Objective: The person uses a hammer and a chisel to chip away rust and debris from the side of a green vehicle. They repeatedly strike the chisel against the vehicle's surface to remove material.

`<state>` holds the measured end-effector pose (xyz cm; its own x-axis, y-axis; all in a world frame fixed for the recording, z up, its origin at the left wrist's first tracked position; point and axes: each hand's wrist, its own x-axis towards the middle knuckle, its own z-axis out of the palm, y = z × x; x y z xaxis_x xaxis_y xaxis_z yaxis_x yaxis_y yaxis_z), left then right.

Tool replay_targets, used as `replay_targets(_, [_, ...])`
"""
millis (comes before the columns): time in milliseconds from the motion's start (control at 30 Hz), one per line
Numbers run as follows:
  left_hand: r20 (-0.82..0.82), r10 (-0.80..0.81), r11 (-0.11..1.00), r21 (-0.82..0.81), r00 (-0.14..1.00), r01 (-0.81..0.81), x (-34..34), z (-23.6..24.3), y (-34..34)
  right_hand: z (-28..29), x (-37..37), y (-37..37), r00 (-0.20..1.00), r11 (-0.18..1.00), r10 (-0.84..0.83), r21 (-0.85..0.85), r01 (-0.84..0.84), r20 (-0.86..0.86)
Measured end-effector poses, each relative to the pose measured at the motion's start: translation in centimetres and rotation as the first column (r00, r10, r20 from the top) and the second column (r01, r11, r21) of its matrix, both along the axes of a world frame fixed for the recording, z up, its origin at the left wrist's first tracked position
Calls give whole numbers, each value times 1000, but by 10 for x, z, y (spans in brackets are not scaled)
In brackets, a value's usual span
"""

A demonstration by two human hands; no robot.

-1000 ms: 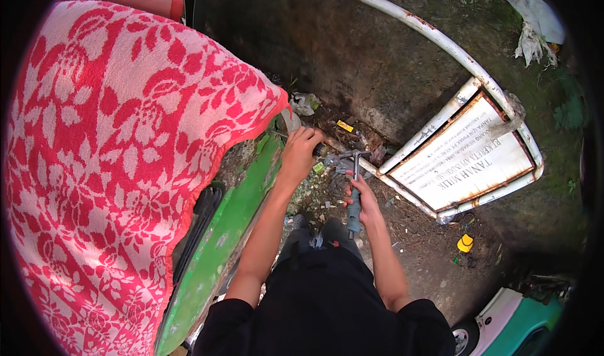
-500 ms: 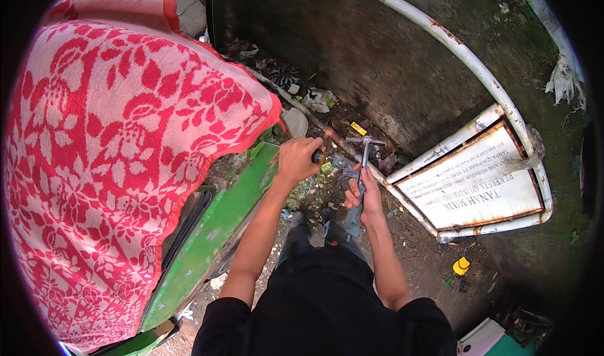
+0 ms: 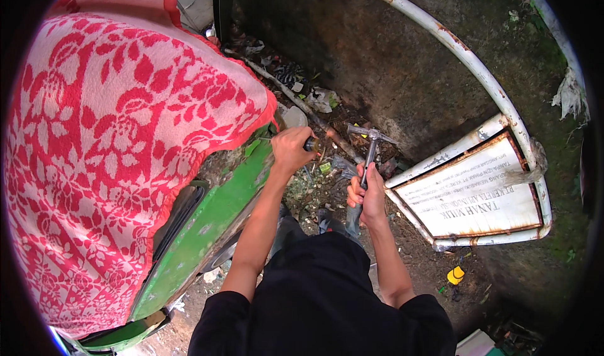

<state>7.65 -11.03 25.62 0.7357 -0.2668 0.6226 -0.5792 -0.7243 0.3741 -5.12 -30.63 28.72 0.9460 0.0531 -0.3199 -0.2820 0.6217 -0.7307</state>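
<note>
My left hand [image 3: 291,150] is closed round a screwdriver with a dark, partly yellowish handle [image 3: 311,144]. Its thin shaft points left at the corner of a green, rust-worn car body [image 3: 211,230]; whether the tip touches is too small to tell. To the right, my right hand [image 3: 372,195] grips a hammer [image 3: 372,147] by its handle, with the metal head up and apart from the screwdriver. A red and pink floral blanket [image 3: 126,129] covers much of the car and ends just left of my left hand.
A white, rusted pipe frame [image 3: 440,32] curves along the right and holds a white sign board [image 3: 472,195]. Behind my hands a pole [image 3: 314,118] lies among litter by a dark mossy wall [image 3: 352,60]. A yellow scrap [image 3: 455,275] lies on the dirt.
The hammer head has turned, and my right hand sits slightly lower. My left hand, still holding the screwdriver, appears a little further left, while the whole view has shifted slightly.
</note>
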Motion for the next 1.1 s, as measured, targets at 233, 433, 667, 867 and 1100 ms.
replay_targets(233, [108, -9, 1000, 25, 994, 6, 1, -12, 1, -11, -4, 12, 939, 980, -174, -38, 193, 297])
replay_targets(433, [81, 6, 999, 38, 997, -9, 0, -10, -2, -35, -1, 19, 987, 959, 35, -283, 11, 158])
replay_targets(667, [98, 87, 995, -66, 991, -81, 10, 0, -11, -39, 4, 30, 891, 980, -198, 92, 176, 409])
replay_targets(867, [90, 122, 991, -67, 988, -116, 11, -7, -5, -11, 14, 17, 941, 972, -233, 97, 215, 246])
replay_targets(1100, [78, 138, 985, -117, 987, -128, 9, -2, -12, -28, 13, 24, 997, 996, 28, -84, -22, 71])
